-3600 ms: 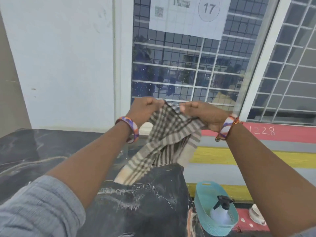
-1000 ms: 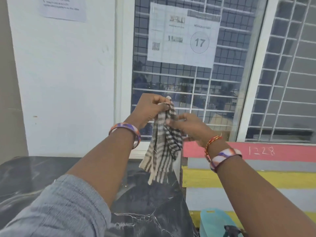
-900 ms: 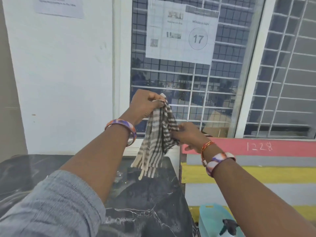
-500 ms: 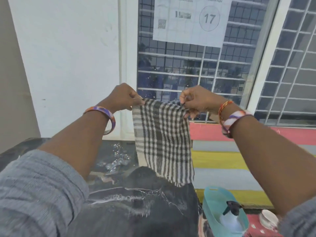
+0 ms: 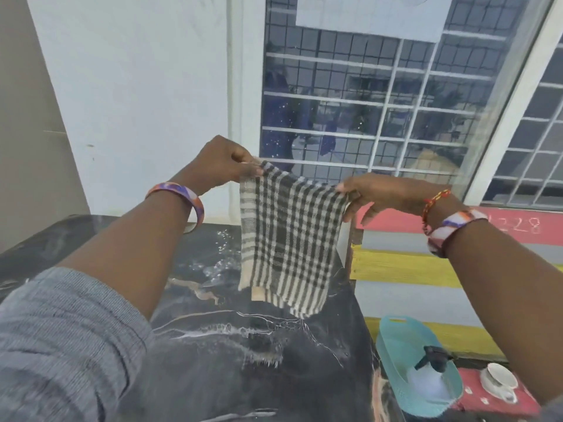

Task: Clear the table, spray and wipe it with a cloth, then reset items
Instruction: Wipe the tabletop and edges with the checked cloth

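A checked black-and-cream cloth (image 5: pixel 289 239) hangs spread out above the black marble table (image 5: pixel 243 354). My left hand (image 5: pixel 219 162) pinches its upper left corner. My right hand (image 5: pixel 380 193) pinches the upper right corner, slightly lower. The cloth's bottom edge hangs just above the tabletop. Wet droplets and streaks show on the table surface near the wall. A spray bottle with a black trigger (image 5: pixel 429 373) lies in a teal basket (image 5: pixel 393 339) on the floor at the right.
A white cup on a saucer (image 5: pixel 499 382) stands on the floor beside the basket. A white wall and a barred window stand behind the table. A striped pink, grey and yellow ledge (image 5: pixel 411 266) runs along the right.
The cloth went from bunched in both hands to stretched flat between them. My hands have moved apart, and my right hand has dropped a little lower.
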Motion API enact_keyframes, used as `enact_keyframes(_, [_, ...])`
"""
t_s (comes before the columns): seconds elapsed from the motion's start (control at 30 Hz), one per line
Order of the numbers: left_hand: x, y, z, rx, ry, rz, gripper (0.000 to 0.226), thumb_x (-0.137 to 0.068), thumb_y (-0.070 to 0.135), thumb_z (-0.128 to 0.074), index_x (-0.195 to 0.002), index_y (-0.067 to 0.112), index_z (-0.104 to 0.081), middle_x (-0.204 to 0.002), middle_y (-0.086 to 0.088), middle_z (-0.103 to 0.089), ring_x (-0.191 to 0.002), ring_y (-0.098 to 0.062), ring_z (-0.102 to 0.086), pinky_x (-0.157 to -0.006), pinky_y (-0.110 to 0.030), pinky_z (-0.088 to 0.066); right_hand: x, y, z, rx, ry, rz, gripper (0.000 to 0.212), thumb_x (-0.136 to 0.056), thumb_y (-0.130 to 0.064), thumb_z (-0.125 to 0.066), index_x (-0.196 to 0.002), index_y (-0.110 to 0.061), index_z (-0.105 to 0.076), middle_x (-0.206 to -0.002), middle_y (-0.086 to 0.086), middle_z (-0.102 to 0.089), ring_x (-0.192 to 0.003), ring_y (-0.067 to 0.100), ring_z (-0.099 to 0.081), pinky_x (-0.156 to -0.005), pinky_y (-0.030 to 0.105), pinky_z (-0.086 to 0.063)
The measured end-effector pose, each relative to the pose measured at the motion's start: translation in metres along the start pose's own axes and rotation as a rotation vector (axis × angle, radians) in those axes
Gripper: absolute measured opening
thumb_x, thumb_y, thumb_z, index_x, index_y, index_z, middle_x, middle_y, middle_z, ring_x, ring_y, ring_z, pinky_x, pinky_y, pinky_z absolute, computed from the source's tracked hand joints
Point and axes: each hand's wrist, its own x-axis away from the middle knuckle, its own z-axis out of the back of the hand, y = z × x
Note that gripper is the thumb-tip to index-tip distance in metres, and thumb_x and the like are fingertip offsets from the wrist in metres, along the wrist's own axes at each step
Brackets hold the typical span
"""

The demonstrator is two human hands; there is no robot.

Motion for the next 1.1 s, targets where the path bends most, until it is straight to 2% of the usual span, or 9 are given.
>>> enact_keyframes(0.13, [-0.010, -0.023, -0.010, 0.119, -0.010, 0.019, 0.013, -0.073, 0.013, -0.074, -0.074, 0.001, -0.068, -0.078, -0.019, -0.063, -0.069, -0.022, -0.056, -0.072, -0.033, -0.050, -0.021, 0.019, 0.001, -0.077, 0.106, 0.156, 0.017, -0.089, -0.028, -0.058, -0.092, -0.012, -0.063, -0.084, 0.000, -0.062, -0.076, 0.011, -0.059, -0.081, 0.038, -0.052])
enact_keyframes(0.27, [-0.039, -0.049, -0.038, 0.006, -0.026, 0.052, 0.011, -0.070, 0.011, -0.077, -0.075, 0.009, -0.068, -0.075, -0.013, -0.065, -0.073, -0.020, -0.059, -0.082, -0.039, -0.054, -0.073, 0.050, -0.007, -0.104, 0.276, 0.127, 0.020, -0.080, -0.020, -0.071, -0.079, -0.018, -0.052, -0.067, -0.008, -0.042, -0.060, 0.008, -0.047, -0.061, 0.030, -0.049])
enact_keyframes(0.43, [-0.101, -0.078, -0.078, 0.001, 0.067, 0.116, 0.033, -0.066, 0.009, -0.079, -0.097, 0.009, -0.065, -0.065, -0.001, -0.055, -0.071, -0.018, -0.054, -0.084, -0.040, -0.053, -0.153, 0.086, -0.003, -0.175, 0.541, 0.097, 0.025, -0.077, -0.010, -0.073, -0.095, -0.004, -0.058, -0.070, 0.006, -0.051, -0.075, 0.024, -0.053, -0.078, 0.050, -0.053])
enact_keyframes(0.53, [-0.140, -0.088, -0.090, 0.084, 0.133, 0.124, 0.035, -0.068, 0.007, -0.077, -0.099, -0.002, -0.065, -0.058, 0.003, -0.053, -0.070, -0.018, -0.051, -0.080, -0.038, -0.052, -0.182, 0.096, 0.012, -0.239, 0.647, 0.165, 0.023, -0.078, -0.006, -0.071, -0.097, -0.002, -0.059, -0.071, 0.002, -0.051, -0.077, 0.021, -0.051, -0.079, 0.043, -0.049])
enact_keyframes(0.63, [-0.156, -0.109, -0.108, 0.081, 0.003, 0.107, 0.015, -0.072, 0.005, -0.074, -0.086, 0.002, -0.070, -0.066, -0.006, -0.061, -0.069, -0.015, -0.053, -0.075, -0.030, -0.049, -0.196, 0.120, 0.015, -0.255, 0.541, 0.195, 0.021, -0.078, -0.003, -0.071, -0.076, -0.016, -0.054, -0.061, -0.006, -0.049, -0.061, 0.009, -0.047, -0.064, 0.024, -0.042])
enact_keyframes(0.73, [-0.142, -0.142, -0.129, 0.020, -0.179, 0.186, 0.013, -0.075, 0.003, -0.071, -0.079, 0.015, -0.068, -0.050, 0.015, -0.064, -0.050, 0.007, -0.052, -0.056, -0.004, -0.041, -0.203, 0.160, -0.003, -0.275, 0.238, 0.111, 0.021, -0.076, 0.001, -0.071, -0.075, -0.016, -0.059, -0.058, -0.006, -0.058, -0.046, -0.005, -0.052, -0.048, 0.009, -0.041])
enact_keyframes(0.9, [-0.119, -0.187, -0.159, -0.214, -0.760, 0.418, 0.018, -0.078, 0.008, -0.068, -0.096, 0.007, -0.068, -0.067, 0.005, -0.061, -0.049, 0.006, -0.057, -0.052, -0.006, -0.044, -0.221, 0.204, -0.022, -0.202, -0.158, -0.162, 0.019, -0.073, -0.004, -0.075, -0.078, -0.016, -0.061, -0.064, 0.004, -0.050, -0.042, -0.002, -0.051, -0.045, 0.015, -0.045])
enact_keyframes(0.97, [-0.134, -0.196, -0.172, -0.208, -0.621, 0.390, 0.018, -0.082, 0.005, -0.063, -0.098, -0.001, -0.066, -0.071, 0.000, -0.062, -0.054, 0.005, -0.059, -0.051, -0.004, -0.045, -0.241, 0.208, -0.024, -0.241, 0.012, -0.212, 0.017, -0.075, -0.005, -0.074, -0.081, -0.017, -0.063, -0.070, 0.004, -0.053, -0.042, 0.004, -0.049, -0.039, 0.017, -0.042])
enact_keyframes(1.1, [-0.180, -0.214, -0.190, -0.046, 0.186, 0.406, 0.027, -0.082, -0.002, -0.051, -0.105, 0.000, -0.065, -0.092, -0.011, -0.065, -0.092, -0.015, -0.064, -0.086, -0.022, -0.047, -0.293, 0.192, -0.044, -0.330, 0.651, -0.336, 0.058, -0.082, -0.011, -0.063, -0.136, -0.015, -0.042, -0.112, 0.016, -0.058, -0.075, 0.020, -0.057, -0.053, 0.008, -0.044])
